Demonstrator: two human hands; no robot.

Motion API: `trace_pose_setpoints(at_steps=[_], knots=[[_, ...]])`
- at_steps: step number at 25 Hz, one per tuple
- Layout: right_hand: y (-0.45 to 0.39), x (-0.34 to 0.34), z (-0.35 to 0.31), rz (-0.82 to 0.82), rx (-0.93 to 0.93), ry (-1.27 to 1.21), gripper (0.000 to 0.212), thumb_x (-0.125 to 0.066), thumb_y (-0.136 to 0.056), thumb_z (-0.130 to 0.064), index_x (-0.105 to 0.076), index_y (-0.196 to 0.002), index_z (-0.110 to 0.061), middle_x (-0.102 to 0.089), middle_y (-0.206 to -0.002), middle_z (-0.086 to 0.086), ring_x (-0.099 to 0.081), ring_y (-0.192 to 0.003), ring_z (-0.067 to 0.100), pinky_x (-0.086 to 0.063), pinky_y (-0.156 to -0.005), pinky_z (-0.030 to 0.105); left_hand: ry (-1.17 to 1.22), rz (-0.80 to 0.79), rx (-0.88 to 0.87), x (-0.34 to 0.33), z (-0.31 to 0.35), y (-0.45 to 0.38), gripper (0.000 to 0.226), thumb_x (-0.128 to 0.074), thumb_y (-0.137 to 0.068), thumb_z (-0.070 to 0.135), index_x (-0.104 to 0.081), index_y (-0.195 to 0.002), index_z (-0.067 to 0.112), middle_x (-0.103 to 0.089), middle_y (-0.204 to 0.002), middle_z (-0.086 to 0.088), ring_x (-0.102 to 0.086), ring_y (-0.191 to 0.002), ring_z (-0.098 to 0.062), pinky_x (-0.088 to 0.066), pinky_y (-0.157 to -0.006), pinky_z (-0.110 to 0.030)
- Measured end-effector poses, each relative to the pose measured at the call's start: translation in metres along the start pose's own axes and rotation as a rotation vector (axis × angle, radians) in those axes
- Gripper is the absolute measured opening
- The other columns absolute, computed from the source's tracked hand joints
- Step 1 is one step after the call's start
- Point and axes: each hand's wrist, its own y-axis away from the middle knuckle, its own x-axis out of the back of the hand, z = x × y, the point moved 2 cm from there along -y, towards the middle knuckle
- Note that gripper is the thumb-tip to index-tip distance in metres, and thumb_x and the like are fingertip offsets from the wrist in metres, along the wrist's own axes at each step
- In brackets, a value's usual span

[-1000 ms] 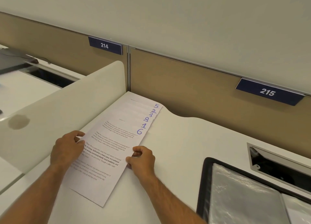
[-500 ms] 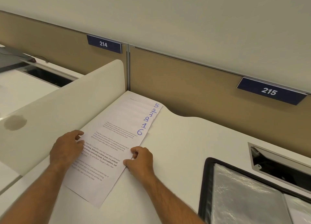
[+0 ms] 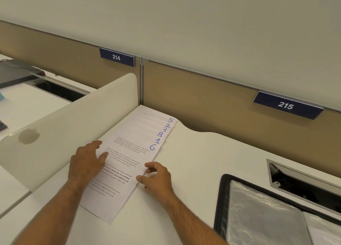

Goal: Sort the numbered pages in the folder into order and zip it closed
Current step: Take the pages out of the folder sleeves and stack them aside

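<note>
Head view shows your pages (image 3: 129,152) fanned on the tabletop (image 3: 193,171), reading 5, 2, 3, 8, 1, 6: unsorted. Your left hand (image 3: 86,161) presses flat; right hand (image 3: 156,178) pinches an edge. The folder (image 3: 258,208) lies unzipped.

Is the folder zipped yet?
No. The folder lies open on the desk, clear sleeves showing; the pages are still out, fanned.

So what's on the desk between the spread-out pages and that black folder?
Only the right hand, at the pages' edge; past it bare desk up to the folder, head view.
</note>
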Motion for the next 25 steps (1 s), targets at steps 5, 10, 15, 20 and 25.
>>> trace_pose_setpoints(at_steps=[5,10,15,20,25], knots=[[0.027,0.037,-0.012,0.122,0.122,0.057,0.04,-0.081,-0.08,-0.032,-0.064,-0.116,-0.027,-0.063,-0.104,-0.011,-0.06,-0.075,0.005,-0.051,-0.068,0.015,0.078,0.036,-0.195,0.004,0.047,0.027,0.049,-0.072,-0.089,0.039,-0.062,-0.131,0.016,-0.067,-0.124,-0.003,-0.057,-0.116,-0.029,-0.046,-0.096,-0.049],[0.055,0.091,-0.015,0.25,0.263,0.25,0.051,-0.074,-0.083,-0.049,-0.059,-0.127,-0.029,-0.059,-0.12,-0.015,-0.057,-0.105,0.005,-0.053,-0.092,0.028,0.03,0.036,-0.356,0.003,0.095,0.059,0.076,-0.045,-0.087,0.072,-0.061,-0.133,0.014,-0.065,-0.132,-0.005,-0.057,-0.124,-0.028,-0.045,-0.101,-0.046],[0.084,0.144,-0.015,0.266,0.315,0.598,0.093,-0.037,-0.081,-0.083,-0.026,-0.156,-0.028,-0.025,-0.162,-0.009,-0.021,-0.149,0.012,-0.023,-0.122,0.035,-0.058,-0.001,-0.449,-0.005,0.136,0.086,0.101,-0.021,-0.083,0.086,-0.046,-0.148,0.014,-0.046,-0.153,-0.006,-0.039,-0.143,-0.027,-0.031,-0.117,-0.049],[0.113,0.193,0.002,0.272,0.321,0.85,0.094,-0.026,-0.088,-0.082,0.01,-0.158,-0.033,0.017,-0.166,-0.008,0.02,-0.152,0.013,0.007,-0.125,0.044,-0.075,-0.042,-0.515,-0.013,0.184,0.122,0.104,-0.015,-0.08,0.088,-0.024,-0.158,0.02,-0.02,-0.165,-0.001,-0.015,-0.153,-0.023,-0.009,-0.122,-0.05],[0.149,0.242,0.03,0.307,0.282,0.987,0.099,-0.002,-0.076,-0.092,0.027,-0.152,-0.035,0.035,-0.159,-0.006,0.034,-0.146,0.015,0.018,-0.122,0.046,-0.099,-0.084,-0.594,-0.04,0.225,0.163,0.11,-0.005,-0.076,0.094,-0.013,-0.16,0.024,-0.006,-0.167,0.001,-0.002,-0.155,-0.021,0.002,-0.122,-0.049]])
